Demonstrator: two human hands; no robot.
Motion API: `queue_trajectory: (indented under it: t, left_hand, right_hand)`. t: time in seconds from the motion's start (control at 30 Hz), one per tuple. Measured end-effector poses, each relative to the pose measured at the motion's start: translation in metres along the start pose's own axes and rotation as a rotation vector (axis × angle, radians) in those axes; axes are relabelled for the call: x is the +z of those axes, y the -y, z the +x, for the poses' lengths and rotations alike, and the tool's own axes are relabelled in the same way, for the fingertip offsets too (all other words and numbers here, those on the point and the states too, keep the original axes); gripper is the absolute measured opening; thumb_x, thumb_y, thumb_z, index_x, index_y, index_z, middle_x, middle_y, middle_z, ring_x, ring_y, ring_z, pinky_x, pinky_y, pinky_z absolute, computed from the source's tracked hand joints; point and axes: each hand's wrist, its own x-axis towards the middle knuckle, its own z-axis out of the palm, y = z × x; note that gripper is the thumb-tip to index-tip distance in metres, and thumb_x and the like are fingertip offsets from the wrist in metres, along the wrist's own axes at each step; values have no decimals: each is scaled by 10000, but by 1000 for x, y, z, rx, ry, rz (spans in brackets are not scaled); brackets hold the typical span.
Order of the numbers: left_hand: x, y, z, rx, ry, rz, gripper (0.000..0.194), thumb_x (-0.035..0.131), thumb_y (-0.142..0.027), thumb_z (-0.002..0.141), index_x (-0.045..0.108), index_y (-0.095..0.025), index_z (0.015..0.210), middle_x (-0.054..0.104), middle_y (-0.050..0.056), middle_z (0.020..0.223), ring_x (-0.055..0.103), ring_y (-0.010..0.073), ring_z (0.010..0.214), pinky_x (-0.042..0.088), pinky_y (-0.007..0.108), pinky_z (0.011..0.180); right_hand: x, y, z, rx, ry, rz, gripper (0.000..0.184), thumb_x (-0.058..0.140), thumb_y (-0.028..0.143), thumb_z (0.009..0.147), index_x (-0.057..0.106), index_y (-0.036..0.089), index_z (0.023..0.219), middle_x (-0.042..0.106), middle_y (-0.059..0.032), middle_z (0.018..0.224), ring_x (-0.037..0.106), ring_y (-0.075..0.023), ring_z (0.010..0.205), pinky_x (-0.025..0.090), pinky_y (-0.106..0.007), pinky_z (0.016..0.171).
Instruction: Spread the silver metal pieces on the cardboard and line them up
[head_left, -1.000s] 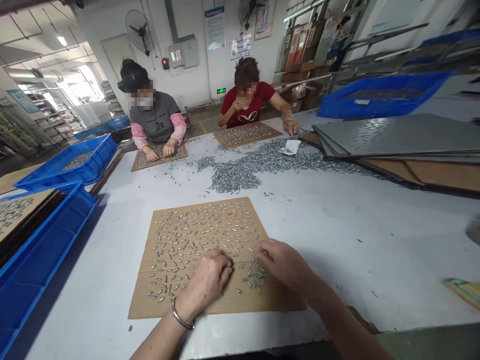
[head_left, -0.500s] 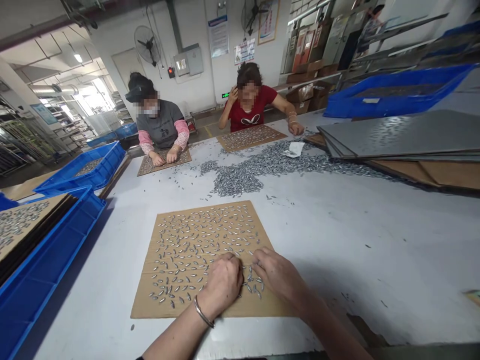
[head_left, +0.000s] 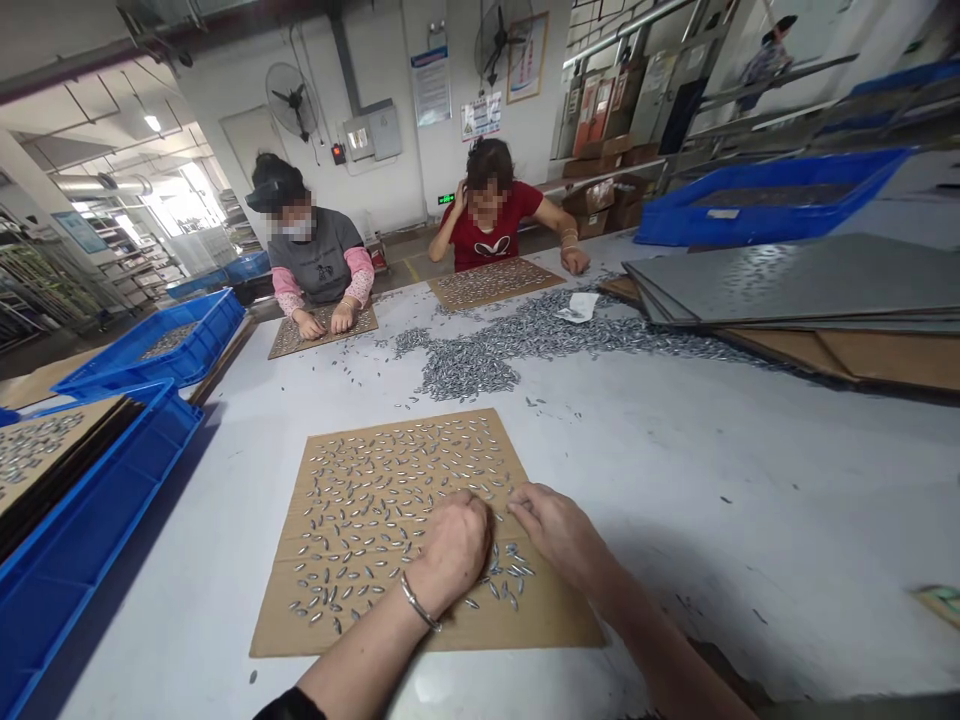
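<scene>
Small silvery spindle-shaped metal pieces [head_left: 360, 510] lie spread in loose rows over a brown cardboard sheet [head_left: 540, 620] in front of me. My left hand [head_left: 457, 540], a metal bangle on its wrist, is curled low over the right half of the sheet. Its fingertips are hidden behind the knuckles. Just to its right, my right hand [head_left: 551, 525] has thumb and forefinger pinched near the sheet's right edge; whatever is between them is too small to make out. A loose cluster of the same pieces [head_left: 510, 570] rests between and below the two hands.
Beyond the sheet a big heap of metal pieces [head_left: 469, 365] covers the white table [head_left: 652, 460]. Blue bins [head_left: 172, 430] stand along the left, another blue bin [head_left: 772, 225] at back right. Grey sheets [head_left: 787, 285] are stacked at right. Two people sit opposite with their own cardboard.
My right hand has shifted slightly up along the sheet's right side, and my left hand has turned a little. The whole view has tilted slightly with my head.
</scene>
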Motion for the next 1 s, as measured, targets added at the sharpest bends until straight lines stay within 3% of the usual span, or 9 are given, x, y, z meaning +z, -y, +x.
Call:
queue_trajectory:
  t: [0.2,0.47,0.6,0.8,1.0]
  left_hand:
    - [6,2,5,12,5,-6,238,455,-53,937,675,-136,897,699,120,958,650,221,875,515,336,823]
    - [-27,26,-20,-95,-94,-142,256,469,-132,979,709,-168,895,682,69,922,636,191,841,483,280,757]
    - [-37,32,-33,-121,-110,-207,241,488,-123,962,710,-176,882,676,61,915,633,185,855,480,274,779]
    - [-17,19,-39,0,-30,-258,230,487,-120,968,696,-176,893,693,66,951,641,186,883,492,276,811]
    - [8,8,-27,37,33,-40,271,421,-90,990,669,-170,912,672,79,946,626,200,851,484,302,778]
  right_hand:
    - [7,11,10,-50,16,-184,212,478,227,993,651,219,870,719,-57,910,658,-192,846,410,-278,729]
    - [-1,14,10,-73,-53,-215,220,474,219,996,664,225,885,691,-47,959,630,-165,841,408,-271,718]
    - [-12,15,7,-128,-16,-164,246,442,222,1000,656,225,878,694,-43,960,632,-175,870,420,-281,753]
    - [-19,19,-24,-160,160,-153,297,399,186,984,620,225,789,669,-32,878,619,-178,809,405,-298,717]
    - [-13,16,-32,-168,223,-123,263,414,137,941,608,223,786,667,-29,894,625,-180,834,413,-294,737]
